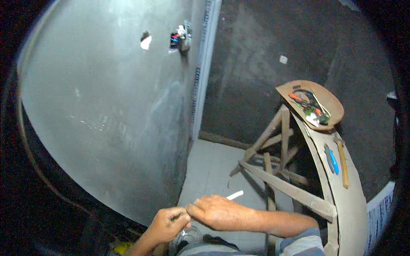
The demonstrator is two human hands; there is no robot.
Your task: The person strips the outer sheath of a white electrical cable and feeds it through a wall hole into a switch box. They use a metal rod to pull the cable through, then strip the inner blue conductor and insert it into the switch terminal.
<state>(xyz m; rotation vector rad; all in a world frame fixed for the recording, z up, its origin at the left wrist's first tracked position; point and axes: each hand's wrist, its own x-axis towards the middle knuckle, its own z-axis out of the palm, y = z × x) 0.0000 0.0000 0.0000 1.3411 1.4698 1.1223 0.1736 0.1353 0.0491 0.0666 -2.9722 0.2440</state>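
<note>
My left hand (168,222) is closed in a pinch, its fingertips touching my right hand (215,211) low in the picture. Whatever small thing is between the fingers is hidden. My right hand is curled shut, knuckles up. Just past its knuckles shows a short white strip (235,195); whether it is held or lies on the floor I cannot tell. Beneath the hands is a clear, rounded, shiny thing (191,234), partly covered by them.
A wooden trestle bench (354,200) stands at right. On it are blue-handled pliers (331,160), a hammer (341,162) and a curved brown tray (337,104) of wires and tools. The grey wall (128,106) has a hole (146,40) and an open electrical box with wires (175,40).
</note>
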